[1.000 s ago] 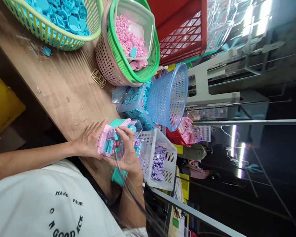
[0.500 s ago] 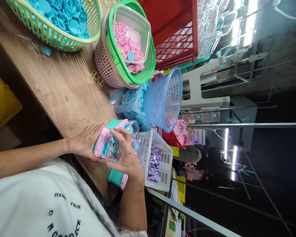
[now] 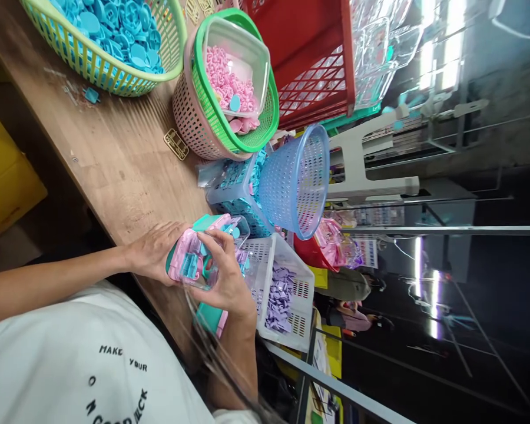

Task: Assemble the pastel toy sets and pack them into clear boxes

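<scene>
Between my two hands is a small pink-and-teal plastic toy case (image 3: 186, 250) with a clear cover; blue, pink and teal pieces show inside it. My left hand (image 3: 159, 253) wraps the teal and pink side. The fingers of my right hand (image 3: 223, 268) are bent over the clear cover, gripping the opposite side. Just beyond my fingertips, another case with a clear cover (image 3: 241, 227) is partly covered by the held one. A further teal-and-pink case (image 3: 209, 318) sits beside my right wrist, partly hidden by the forearm.
On the wooden table (image 3: 115, 171) stand a yellow-green basket (image 3: 110, 79) of blue parts, a green basket (image 3: 271, 112) with pink pieces, an upright blue basket (image 3: 287, 179), a white crate (image 3: 307, 300) of lilac parts and a red crate (image 3: 309, 53). A gold-coloured flat piece (image 3: 175, 144) lies nearby.
The view has shifted slightly. Both hands keep nearly the same grip on the case. Blurred dark strands now cross in front of my right forearm.
</scene>
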A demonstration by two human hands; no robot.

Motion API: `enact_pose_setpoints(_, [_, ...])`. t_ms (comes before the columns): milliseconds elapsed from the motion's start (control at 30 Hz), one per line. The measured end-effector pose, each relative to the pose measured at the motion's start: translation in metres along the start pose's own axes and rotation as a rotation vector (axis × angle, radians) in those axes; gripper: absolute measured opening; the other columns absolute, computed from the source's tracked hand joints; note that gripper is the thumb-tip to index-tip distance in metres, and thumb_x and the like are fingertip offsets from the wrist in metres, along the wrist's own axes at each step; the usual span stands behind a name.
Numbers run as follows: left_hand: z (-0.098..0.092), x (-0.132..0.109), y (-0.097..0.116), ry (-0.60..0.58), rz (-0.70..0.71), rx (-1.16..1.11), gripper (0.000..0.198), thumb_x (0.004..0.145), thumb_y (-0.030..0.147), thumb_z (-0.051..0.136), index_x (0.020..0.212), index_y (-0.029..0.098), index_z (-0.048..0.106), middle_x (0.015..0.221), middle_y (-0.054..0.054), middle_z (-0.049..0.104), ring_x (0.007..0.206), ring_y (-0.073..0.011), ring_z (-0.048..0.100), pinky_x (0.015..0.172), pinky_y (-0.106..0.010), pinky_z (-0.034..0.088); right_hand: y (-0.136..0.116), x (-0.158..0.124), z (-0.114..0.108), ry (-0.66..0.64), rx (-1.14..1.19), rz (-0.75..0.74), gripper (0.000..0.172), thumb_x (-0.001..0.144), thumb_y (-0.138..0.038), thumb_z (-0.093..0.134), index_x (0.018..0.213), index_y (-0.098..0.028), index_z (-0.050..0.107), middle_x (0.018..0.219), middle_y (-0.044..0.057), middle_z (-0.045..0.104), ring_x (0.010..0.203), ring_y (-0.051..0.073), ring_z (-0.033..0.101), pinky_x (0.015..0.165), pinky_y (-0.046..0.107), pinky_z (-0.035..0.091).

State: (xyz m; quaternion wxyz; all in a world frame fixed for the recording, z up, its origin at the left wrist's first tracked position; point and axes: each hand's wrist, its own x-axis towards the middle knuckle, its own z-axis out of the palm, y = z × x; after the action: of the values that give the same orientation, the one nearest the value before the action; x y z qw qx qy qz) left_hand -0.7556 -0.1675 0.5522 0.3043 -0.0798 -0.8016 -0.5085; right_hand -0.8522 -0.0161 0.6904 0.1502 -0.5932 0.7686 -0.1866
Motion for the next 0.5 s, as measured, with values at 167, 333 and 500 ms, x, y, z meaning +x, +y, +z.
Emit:
enact_pose_setpoints(167, [0.001,0.0,0.0,-0.003,0.003,0.009,0.088,0.065,0.05,0.077,0.136,0.014,0.04,0.121,-0.018,0.062,0.109,-0.0375,0.064,0.097,-0.053,0.053,-0.004,0.006,-0.008,-0.08,-0.014,0.047,0.096,0.069,-0.031,0.086,0.153,-0.033,0.039,0.142,0.011,0.039,0.141,0.031,0.045,0.122,0.052,0.043])
enact_pose_setpoints(333, [0.002,-0.002,-0.004,0.005,0.005,0.015,0.092,0.062,0.051,0.079,0.137,0.016,0.04,0.124,-0.019,0.062,0.112,-0.0388,0.065,0.099,-0.054,0.053,-0.013,0.016,-0.016,-0.173,-0.047,0.06,0.099,0.067,-0.027,0.086,0.153,-0.032,0.037,0.143,0.012,0.04,0.142,0.032,0.043,0.121,0.054,0.043])
enact_pose_setpoints(500, [0.003,-0.003,-0.006,-0.007,-0.02,-0.027,0.094,0.06,0.049,0.082,0.137,0.015,0.041,0.127,-0.019,0.061,0.117,-0.0384,0.063,0.1,-0.054,0.053,-0.021,0.029,-0.023,-0.229,-0.101,0.03,0.096,0.066,-0.028,0.087,0.151,-0.028,0.042,0.141,0.014,0.043,0.139,0.034,0.044,0.117,0.055,0.045])
